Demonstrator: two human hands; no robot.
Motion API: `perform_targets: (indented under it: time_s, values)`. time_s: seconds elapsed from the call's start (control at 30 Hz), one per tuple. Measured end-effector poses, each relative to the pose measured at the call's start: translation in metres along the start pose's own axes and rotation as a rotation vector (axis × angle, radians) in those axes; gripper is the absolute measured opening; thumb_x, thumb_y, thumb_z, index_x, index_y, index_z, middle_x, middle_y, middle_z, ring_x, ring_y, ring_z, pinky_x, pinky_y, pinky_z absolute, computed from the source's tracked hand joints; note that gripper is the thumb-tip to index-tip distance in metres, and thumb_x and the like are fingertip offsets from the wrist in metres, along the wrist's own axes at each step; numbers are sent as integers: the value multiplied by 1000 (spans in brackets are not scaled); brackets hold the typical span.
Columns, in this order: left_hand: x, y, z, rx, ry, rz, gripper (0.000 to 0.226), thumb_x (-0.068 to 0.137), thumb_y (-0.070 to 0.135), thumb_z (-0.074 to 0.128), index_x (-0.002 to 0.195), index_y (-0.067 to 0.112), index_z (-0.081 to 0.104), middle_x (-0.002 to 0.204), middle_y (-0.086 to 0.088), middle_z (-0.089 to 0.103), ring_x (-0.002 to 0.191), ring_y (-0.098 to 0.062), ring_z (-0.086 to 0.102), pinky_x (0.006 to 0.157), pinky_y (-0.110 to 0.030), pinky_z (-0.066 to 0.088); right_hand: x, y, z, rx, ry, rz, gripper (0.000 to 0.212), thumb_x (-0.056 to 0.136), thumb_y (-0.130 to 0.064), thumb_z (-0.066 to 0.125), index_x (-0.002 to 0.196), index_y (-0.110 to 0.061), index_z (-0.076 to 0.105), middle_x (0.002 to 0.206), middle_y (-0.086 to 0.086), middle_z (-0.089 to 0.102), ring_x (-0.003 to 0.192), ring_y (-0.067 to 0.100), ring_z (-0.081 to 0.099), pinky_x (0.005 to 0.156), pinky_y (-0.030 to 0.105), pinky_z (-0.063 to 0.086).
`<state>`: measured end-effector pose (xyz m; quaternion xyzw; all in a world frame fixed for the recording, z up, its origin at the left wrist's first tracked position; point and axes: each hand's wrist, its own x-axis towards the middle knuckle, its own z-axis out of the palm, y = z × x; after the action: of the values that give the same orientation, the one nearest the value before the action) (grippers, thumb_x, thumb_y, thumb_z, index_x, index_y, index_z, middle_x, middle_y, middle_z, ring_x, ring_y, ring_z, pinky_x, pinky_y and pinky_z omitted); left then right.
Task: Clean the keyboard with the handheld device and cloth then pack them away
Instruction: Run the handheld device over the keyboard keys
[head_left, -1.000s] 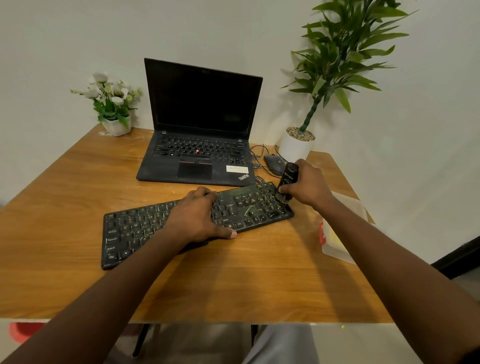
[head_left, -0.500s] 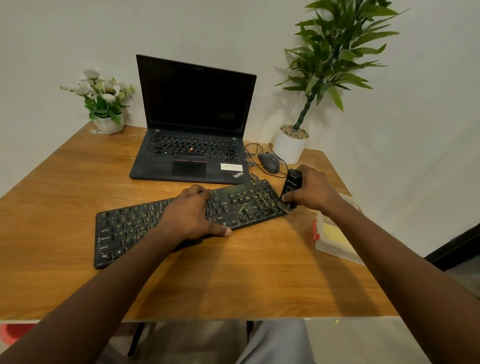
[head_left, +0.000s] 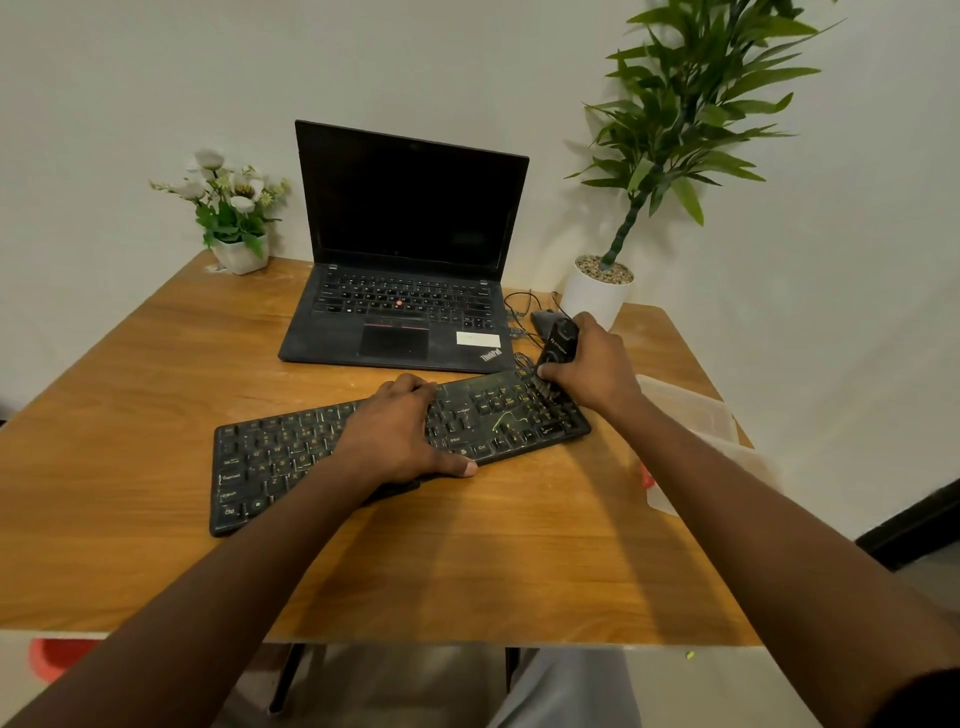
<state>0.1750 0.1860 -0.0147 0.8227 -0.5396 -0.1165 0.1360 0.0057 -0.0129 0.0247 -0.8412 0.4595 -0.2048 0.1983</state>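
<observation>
A black dusty keyboard (head_left: 291, 457) lies slanted on the wooden table (head_left: 467, 561), with a yellowish scribble near its right end. My left hand (head_left: 400, 431) rests flat on the keyboard's middle, thumb along its front edge. My right hand (head_left: 592, 369) grips a black handheld device (head_left: 558, 345) upright, its lower tip on the keys at the keyboard's far right corner. I see no cloth.
An open black laptop (head_left: 405, 291) stands behind the keyboard. A mouse (head_left: 543, 319) with cables lies beside it. A flower pot (head_left: 239, 249) is at the back left, a tall potted plant (head_left: 597, 296) at the back right. A clear plastic box (head_left: 696, 415) sits at the right edge.
My right hand with the device has gone from the keyboard's right edge back onto the keys at its far right corner. My left hand stays put.
</observation>
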Motion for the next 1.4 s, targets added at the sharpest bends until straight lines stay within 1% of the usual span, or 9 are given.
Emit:
perform_targets:
  time_s: [0.13,0.23,0.4,0.53,0.63,0.73,0.97,1.17,1.4]
  values:
    - [1,0,0,6,1,7,130,56,91,73,158,21,35,157,1,39,142,-22,39,113,-46,43,-5,6,-12,-54,-90,6,80,75,-26,93,142,-10,51,130,12,67,117,29,65,82,31,48]
    - [1,-1,1,5,8,10,130,55,92,72,158,20,36,157,1,39,142,-22,39,111,-45,43,-13,13,-21,-115,-151,10,75,73,-27,94,135,-11,55,125,11,69,112,28,66,80,33,50]
    - [1,-1,0,10,-2,6,132,55,93,71,158,20,35,158,1,38,142,-22,39,112,-46,44,-17,18,-33,-154,-224,25,71,73,-27,95,131,-11,57,123,9,68,112,27,65,91,43,60]
    - [0,0,-1,8,1,5,131,55,92,72,159,21,35,157,2,38,141,-21,40,112,-46,45,-11,10,-26,-134,-181,30,71,72,-28,95,130,-11,57,122,10,69,110,27,66,87,42,60]
    - [0,0,-1,8,-3,-3,132,55,92,72,159,21,34,157,3,38,142,-21,39,112,-45,44,-6,3,-13,-58,-110,28,74,74,-25,94,136,-12,55,127,10,69,114,26,65,82,31,51]
    - [0,1,-1,9,-5,-5,132,55,92,72,159,21,34,158,2,37,142,-21,39,113,-46,44,-3,-5,-5,38,-33,10,72,78,-20,91,140,-13,54,131,9,66,121,26,62,85,27,45]
    - [2,-1,0,21,-2,3,132,54,94,70,158,21,35,158,1,38,142,-22,39,111,-46,45,-4,-9,-3,36,-91,-28,86,74,-25,93,148,-15,49,139,8,63,127,26,60,104,41,53]
    - [2,-1,1,22,-1,3,133,55,93,70,159,20,34,159,1,37,143,-23,39,112,-46,44,-15,9,-16,-73,-214,4,75,72,-29,95,134,-13,56,125,8,68,113,25,65,89,40,59]
    - [1,0,0,20,-7,-6,132,55,91,72,159,20,34,159,2,36,144,-22,38,114,-47,43,-6,4,-19,-87,-248,34,73,70,-27,96,131,-13,58,120,7,68,111,26,67,90,45,62]
